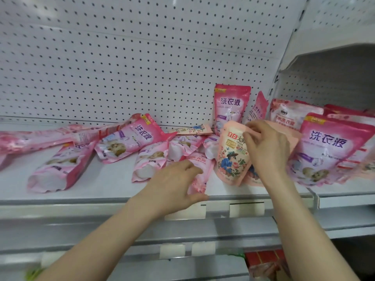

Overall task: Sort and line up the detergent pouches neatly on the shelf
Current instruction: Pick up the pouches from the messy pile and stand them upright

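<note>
The peach pouch (233, 153) with flowers on it stands near the front of the white shelf (113, 185). The right hand (267, 151) holds it at the top. Its fingers are bent and pinch the top edge of the peach pouch, and maybe a second peach pouch just behind it.

Just left of the peach pouch, the left hand (174, 181) rests on a pink pouch (199, 173) that lies flat at the front of the shelf. Its fingers are a bit spread and curl over that pouch. I cannot tell if they grip it or only touch it.

More pink pouches lie in a messy pile (125, 142) left of the peach pouch. Right of it, a big pink pouch (324, 153) stands up. Behind the peach pouch, another pink pouch (231, 106) leans on the wall with holes (121, 67).

What can go wrong? The peach pouch looks soft and full, so it may flop over if the right hand lets go too soon. It may knock the big pink pouch beside it. The flat pink pouch sits close to the shelf edge, so a pull from the left hand may slide it off to the floor. The pouches look slippery, too.
</note>
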Motion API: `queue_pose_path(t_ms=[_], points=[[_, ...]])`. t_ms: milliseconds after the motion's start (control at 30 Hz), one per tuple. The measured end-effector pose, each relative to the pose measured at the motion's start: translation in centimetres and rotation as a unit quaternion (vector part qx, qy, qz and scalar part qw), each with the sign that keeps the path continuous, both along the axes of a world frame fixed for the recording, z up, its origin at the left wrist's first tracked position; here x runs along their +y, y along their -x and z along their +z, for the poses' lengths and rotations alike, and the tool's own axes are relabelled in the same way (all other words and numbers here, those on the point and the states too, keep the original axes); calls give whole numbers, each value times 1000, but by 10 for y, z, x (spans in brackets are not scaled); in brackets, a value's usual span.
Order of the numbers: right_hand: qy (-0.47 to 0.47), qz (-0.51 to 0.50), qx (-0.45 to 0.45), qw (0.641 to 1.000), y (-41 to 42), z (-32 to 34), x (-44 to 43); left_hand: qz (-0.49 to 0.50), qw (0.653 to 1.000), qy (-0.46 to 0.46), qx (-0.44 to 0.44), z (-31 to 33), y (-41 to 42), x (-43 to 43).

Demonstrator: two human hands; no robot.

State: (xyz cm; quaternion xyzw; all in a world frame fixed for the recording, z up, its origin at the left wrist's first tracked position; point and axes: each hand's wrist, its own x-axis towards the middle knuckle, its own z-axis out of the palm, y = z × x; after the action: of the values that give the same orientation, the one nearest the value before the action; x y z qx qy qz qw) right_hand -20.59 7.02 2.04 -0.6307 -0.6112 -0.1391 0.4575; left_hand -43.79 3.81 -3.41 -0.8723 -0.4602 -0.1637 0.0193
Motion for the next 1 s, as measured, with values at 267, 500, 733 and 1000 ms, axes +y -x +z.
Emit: queue_pose_path(t_ms=[267,500,733,1000], points=[[-65,-13,-117,991,9,-3,-3,-4,992,-119,52,-17,-15,8],[-106,95,-112,983,44,-16,-14,71,945,-152,-282,12,13,10],[138,201,19,970,72,-40,0,98,799,-53,-591,48,52,15],[319,415,488,699,100,-13,30,-21,621,93,-778,55,83,11]])
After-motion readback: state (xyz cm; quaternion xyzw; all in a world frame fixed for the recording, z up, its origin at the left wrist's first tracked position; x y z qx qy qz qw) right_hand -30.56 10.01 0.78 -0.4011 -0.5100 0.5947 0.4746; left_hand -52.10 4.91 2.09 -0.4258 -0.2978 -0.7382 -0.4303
